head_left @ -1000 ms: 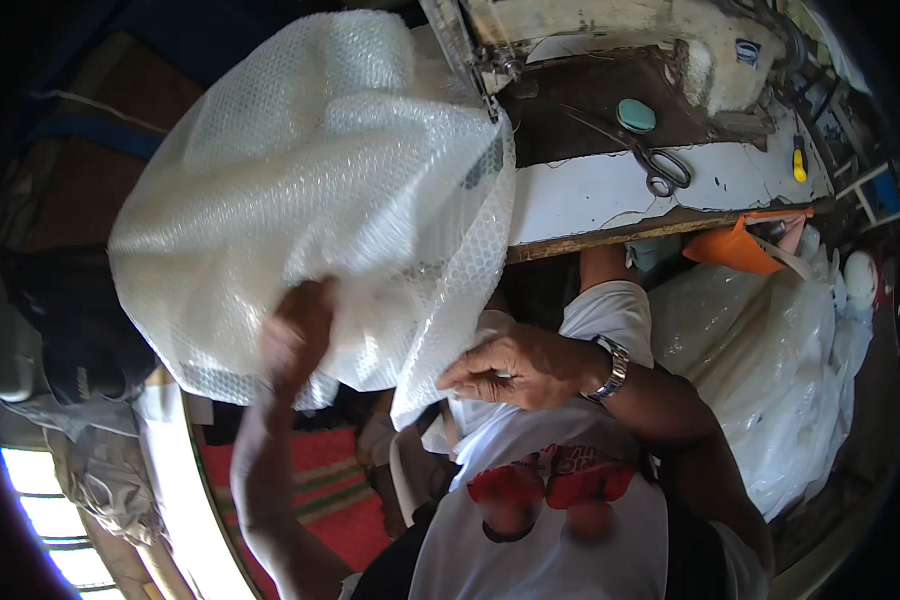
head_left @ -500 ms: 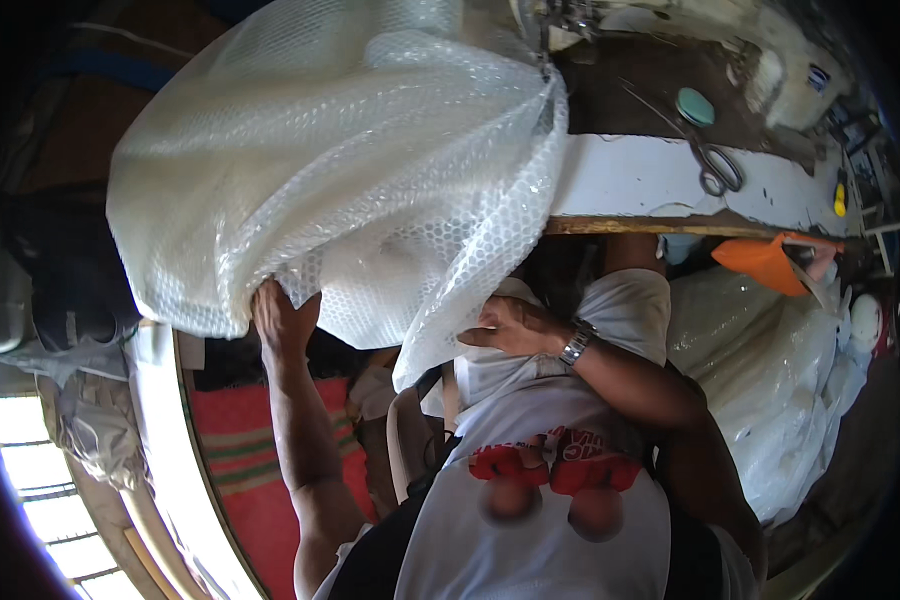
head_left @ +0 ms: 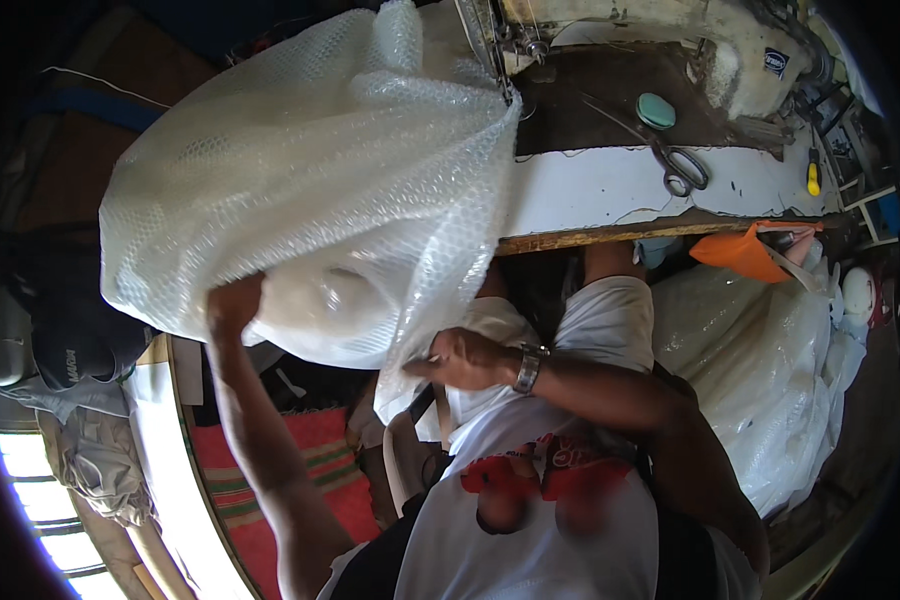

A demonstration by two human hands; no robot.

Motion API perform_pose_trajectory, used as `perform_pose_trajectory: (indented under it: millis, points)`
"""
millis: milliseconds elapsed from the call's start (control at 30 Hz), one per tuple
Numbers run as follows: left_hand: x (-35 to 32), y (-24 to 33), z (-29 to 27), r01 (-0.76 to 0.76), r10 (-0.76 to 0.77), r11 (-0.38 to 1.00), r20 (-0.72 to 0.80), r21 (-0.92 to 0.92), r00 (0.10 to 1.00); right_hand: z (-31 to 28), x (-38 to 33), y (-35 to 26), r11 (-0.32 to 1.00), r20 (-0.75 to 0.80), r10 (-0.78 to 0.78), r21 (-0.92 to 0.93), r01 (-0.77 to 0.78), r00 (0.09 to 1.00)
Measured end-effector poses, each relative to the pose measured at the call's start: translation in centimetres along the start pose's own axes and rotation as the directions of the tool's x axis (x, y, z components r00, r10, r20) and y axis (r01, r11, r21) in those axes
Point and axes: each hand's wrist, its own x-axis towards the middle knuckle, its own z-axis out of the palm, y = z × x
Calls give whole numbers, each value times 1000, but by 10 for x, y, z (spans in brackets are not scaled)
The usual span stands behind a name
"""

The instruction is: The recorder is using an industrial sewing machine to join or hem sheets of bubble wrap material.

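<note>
Grips the bubble wrap [head_left: 300, 200] near its lowest corner with the right hand [head_left: 470, 360], fingers grasping the strip just above the lap, probably to steady that long edge against slipping. Reaches with the left hand [head_left: 235, 303] to the near left edge of the sheet, seemingly to bear part of the loose bulk; impossible to tell whether clenched or merely propping, with fingers hidden at the plastic.

Bubble wrap across the left half of the view: drawn to a point beneath the needle end of the sewing machine [head_left: 745, 75], apparently caught there, hence the folds fanning out from that spot. Too broad to lie flat, hence sagging toward the thighs past the front edge of the table [head_left: 610, 190].

On the table, right of the sheet: scissors [head_left: 684, 174], handles toward the lap, presumably for easy reach; just beside the blades, a teal oval item [head_left: 656, 111]. Farther right, a yellow-and-black tool [head_left: 814, 178], likely placed well apart from the sheet. Below the table edge, an orange pouch [head_left: 738, 255] at the upper end of a heap of clear plastic [head_left: 745, 370], both beside the lap, likely to leave room for the arms.
</note>
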Motion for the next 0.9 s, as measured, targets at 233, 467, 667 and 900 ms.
perform_pose_trajectory:
  millis: [233,467,667,900]
  points:
    - [116,-41,-136,200,-167,977,-846,-73,506,-51,-79,-100,495,-371,-568,560,665,735]
    - [174,-15,-86,49,84,993,-940,106,329,-53,-165,-35,922,163,338,140,-361,927]
    - [118,12,-30,-4,-150,979,-737,-204,659,-36,-165,30,899,-346,403,-23,-437,847]
    - [5,75,-38,-63,-310,840,-572,-539,759,-55,-99,88,912,-631,142,382,147,762]
